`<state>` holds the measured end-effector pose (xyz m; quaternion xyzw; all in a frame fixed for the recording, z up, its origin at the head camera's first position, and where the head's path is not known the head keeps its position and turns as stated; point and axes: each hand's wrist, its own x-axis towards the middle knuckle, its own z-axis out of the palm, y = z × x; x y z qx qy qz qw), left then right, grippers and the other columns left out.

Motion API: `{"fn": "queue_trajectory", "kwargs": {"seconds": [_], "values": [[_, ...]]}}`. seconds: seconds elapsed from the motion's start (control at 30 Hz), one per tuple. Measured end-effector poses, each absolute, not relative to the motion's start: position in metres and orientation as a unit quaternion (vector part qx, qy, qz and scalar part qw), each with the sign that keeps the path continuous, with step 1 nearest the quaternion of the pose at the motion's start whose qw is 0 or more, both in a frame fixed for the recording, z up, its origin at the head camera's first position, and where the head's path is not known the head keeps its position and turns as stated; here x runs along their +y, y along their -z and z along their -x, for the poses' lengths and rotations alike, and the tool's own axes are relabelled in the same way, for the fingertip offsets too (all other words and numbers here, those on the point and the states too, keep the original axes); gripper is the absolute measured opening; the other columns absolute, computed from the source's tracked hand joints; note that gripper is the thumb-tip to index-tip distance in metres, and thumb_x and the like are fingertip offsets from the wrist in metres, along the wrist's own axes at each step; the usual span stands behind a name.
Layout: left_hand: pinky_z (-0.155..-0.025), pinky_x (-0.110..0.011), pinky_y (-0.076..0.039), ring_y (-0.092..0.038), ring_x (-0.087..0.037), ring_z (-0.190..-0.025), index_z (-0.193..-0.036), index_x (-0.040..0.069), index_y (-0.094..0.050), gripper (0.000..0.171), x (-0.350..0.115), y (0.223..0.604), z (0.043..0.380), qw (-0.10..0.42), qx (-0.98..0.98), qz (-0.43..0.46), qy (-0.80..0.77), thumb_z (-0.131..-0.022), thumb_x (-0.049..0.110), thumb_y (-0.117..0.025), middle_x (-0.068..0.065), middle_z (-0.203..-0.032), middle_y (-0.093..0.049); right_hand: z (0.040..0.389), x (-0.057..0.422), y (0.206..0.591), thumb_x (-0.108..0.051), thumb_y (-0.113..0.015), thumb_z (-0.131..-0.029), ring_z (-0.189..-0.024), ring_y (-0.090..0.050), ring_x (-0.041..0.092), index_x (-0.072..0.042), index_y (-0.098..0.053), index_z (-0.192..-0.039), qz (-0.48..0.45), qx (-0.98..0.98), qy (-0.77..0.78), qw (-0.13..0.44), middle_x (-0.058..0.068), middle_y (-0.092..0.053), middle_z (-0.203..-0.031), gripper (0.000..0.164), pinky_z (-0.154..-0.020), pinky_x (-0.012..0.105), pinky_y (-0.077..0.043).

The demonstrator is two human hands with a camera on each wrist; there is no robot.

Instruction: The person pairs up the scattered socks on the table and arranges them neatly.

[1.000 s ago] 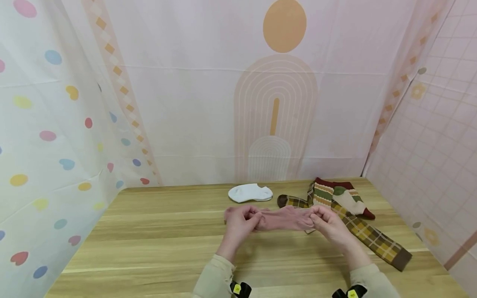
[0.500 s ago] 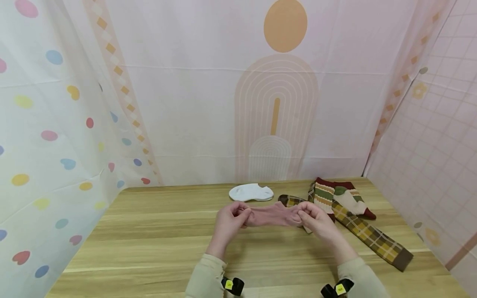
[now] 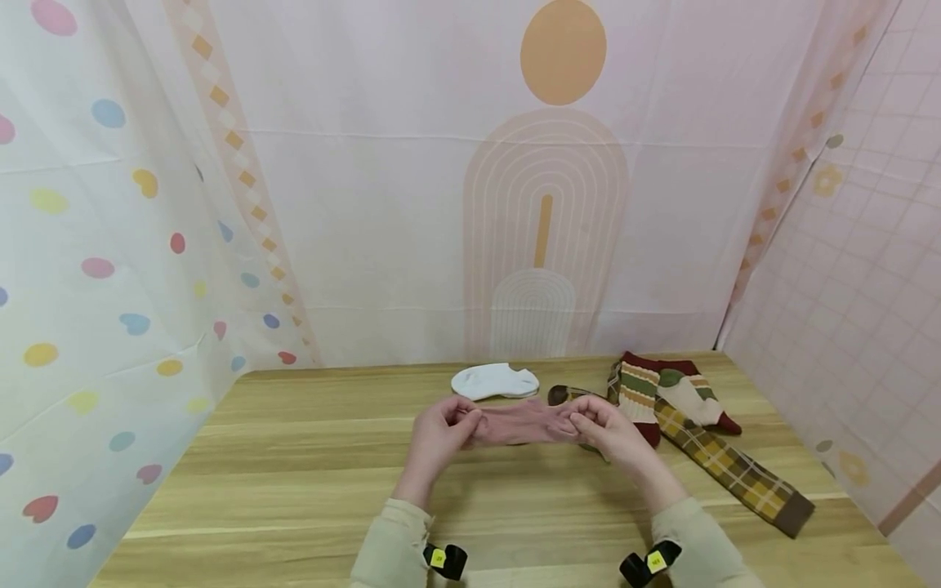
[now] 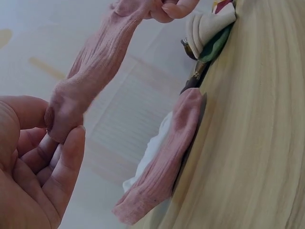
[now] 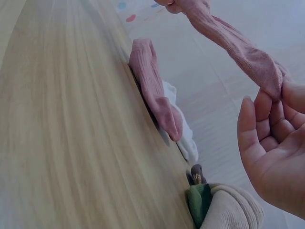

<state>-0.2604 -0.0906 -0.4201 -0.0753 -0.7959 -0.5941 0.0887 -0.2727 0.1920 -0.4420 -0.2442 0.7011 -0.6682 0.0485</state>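
Note:
A ribbed pink sock (image 3: 517, 422) is stretched level between my two hands, above the table. My left hand (image 3: 441, 431) pinches one end between thumb and fingers. At the other end, thumb and fingertips of my right hand (image 3: 612, 431) pinch the fabric. Both wrist views show the held sock hanging clear of the wood. Below it a second pink sock (image 4: 164, 157) lies flat on the table, mostly hidden behind the held one in the head view. Just behind that lies a white low-cut sock (image 3: 494, 381).
To the right, brown and yellow plaid socks (image 3: 728, 461) lie partly under striped socks (image 3: 638, 390) with dark red, green and cream parts. Patterned cloth walls (image 3: 382, 245) close off the wooden table (image 3: 294, 474) at the back and sides.
Both hands have moved left with the pink sock between them. The right hand has shifted further, so they are closer together than at first. The other socks lie where they were.

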Motion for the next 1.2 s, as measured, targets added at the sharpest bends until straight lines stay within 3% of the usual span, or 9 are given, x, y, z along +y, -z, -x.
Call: {"fn": "queue_trajectory", "kwargs": {"seconds": [0.03, 0.2, 0.3, 0.57, 0.73, 1.0, 1.2], "values": [[-0.054, -0.026, -0.053, -0.056, -0.011, -0.061, -0.088, 0.003, -0.069, 0.005, -0.091, 0.420, 0.260, 0.089, -0.796, 0.073, 0.594, -0.090, 0.006, -0.070, -0.001, -0.071, -0.063, 0.274, 0.190, 0.442, -0.009, -0.050, -0.104, -0.086, -0.059, 0.006, 0.005, -0.058, -0.109, 0.242, 0.700, 0.670, 0.049, -0.005, -0.064, -0.109, 0.016, -0.073, 0.024, -0.051], [-0.053, -0.028, -0.055, -0.056, -0.012, -0.060, -0.088, 0.003, -0.068, 0.006, -0.094, 0.421, 0.261, 0.094, -0.793, 0.070, 0.597, -0.091, 0.007, -0.070, -0.001, -0.069, -0.060, 0.277, 0.179, 0.443, -0.007, -0.052, -0.103, -0.073, -0.052, 0.003, 0.016, -0.053, -0.111, 0.226, 0.710, 0.666, 0.033, -0.007, -0.060, -0.084, 0.024, -0.068, 0.020, -0.048], [-0.053, -0.028, -0.054, -0.055, -0.012, -0.061, -0.088, 0.003, -0.069, 0.007, -0.097, 0.423, 0.263, 0.108, -0.805, 0.069, 0.580, -0.091, 0.010, -0.071, -0.001, -0.069, -0.060, 0.278, 0.174, 0.445, -0.005, -0.052, -0.102, -0.069, -0.049, 0.003, 0.018, -0.050, -0.112, 0.217, 0.715, 0.664, 0.035, -0.007, -0.056, -0.079, 0.025, -0.066, 0.020, -0.046], [-0.053, -0.028, -0.054, -0.056, -0.012, -0.060, -0.088, 0.003, -0.069, 0.007, -0.105, 0.424, 0.266, 0.109, -0.820, 0.060, 0.559, -0.091, 0.009, -0.071, -0.001, -0.069, -0.060, 0.281, 0.168, 0.450, -0.003, -0.055, -0.100, -0.083, -0.058, 0.007, 0.017, -0.050, -0.114, 0.210, 0.724, 0.656, 0.035, 0.001, -0.061, -0.092, 0.025, -0.073, 0.023, -0.052], [-0.053, -0.029, -0.054, -0.056, -0.012, -0.060, -0.087, 0.006, -0.069, 0.006, -0.106, 0.426, 0.273, 0.103, -0.839, 0.059, 0.531, -0.091, 0.010, -0.071, 0.000, -0.068, -0.060, 0.284, 0.164, 0.453, -0.003, -0.056, -0.099, -0.081, -0.058, 0.007, 0.016, -0.051, -0.114, 0.213, 0.736, 0.642, 0.024, 0.004, -0.062, -0.092, 0.024, -0.073, 0.024, -0.052], [-0.054, -0.028, -0.045, -0.052, -0.010, -0.059, -0.082, 0.012, -0.068, 0.009, -0.109, 0.429, 0.284, 0.144, -0.886, 0.078, 0.433, -0.089, 0.013, -0.072, 0.006, -0.065, -0.060, 0.293, 0.157, 0.456, 0.000, -0.058, -0.098, -0.081, -0.060, 0.008, 0.016, -0.052, -0.114, 0.193, 0.747, 0.635, 0.031, 0.012, -0.065, -0.099, 0.023, -0.072, 0.027, -0.055], [-0.057, -0.030, -0.043, -0.051, -0.012, -0.062, -0.080, 0.012, -0.068, 0.010, -0.111, 0.431, 0.291, 0.136, -0.898, 0.059, 0.415, -0.089, 0.016, -0.072, 0.005, -0.067, -0.059, 0.304, 0.149, 0.459, 0.000, -0.058, -0.098, -0.078, -0.060, 0.010, 0.014, -0.053, -0.113, 0.164, 0.761, 0.627, 0.039, 0.010, -0.066, -0.095, 0.022, -0.072, 0.031, -0.057]]}}
